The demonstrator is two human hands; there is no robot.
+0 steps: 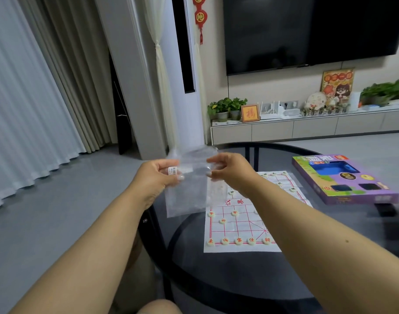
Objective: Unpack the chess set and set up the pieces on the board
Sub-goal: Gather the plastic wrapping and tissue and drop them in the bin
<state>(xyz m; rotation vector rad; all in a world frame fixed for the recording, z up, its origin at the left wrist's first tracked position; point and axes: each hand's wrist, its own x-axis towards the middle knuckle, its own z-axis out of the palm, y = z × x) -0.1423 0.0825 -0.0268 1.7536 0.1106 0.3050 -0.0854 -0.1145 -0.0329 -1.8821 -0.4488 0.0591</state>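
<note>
The left hand pinches the upper left edge of a clear plastic bag, thumb and fingers closed on the film just beside a small white barcode sticker whose print is too small to read. The bag hangs in the air above the left rim of the round dark glass table, and nothing can be made out inside it. The right hand pinches the bag's upper right edge, fingers curled round the film, so the bag's top is held between both hands. Right of the bag and below the right forearm, the paper board lies flat on the table, white with a red grid and the red characters 汉界 across its middle. Round cream pieces stand on its lines: a row along the near edge with red characters, one reading 仕, a few more red ones a little farther up, and green-marked ones at the far end, too small to read. Farther right on the table lies a purple game box with blue windows in its lid; its printed title is upside down and blurred.
</note>
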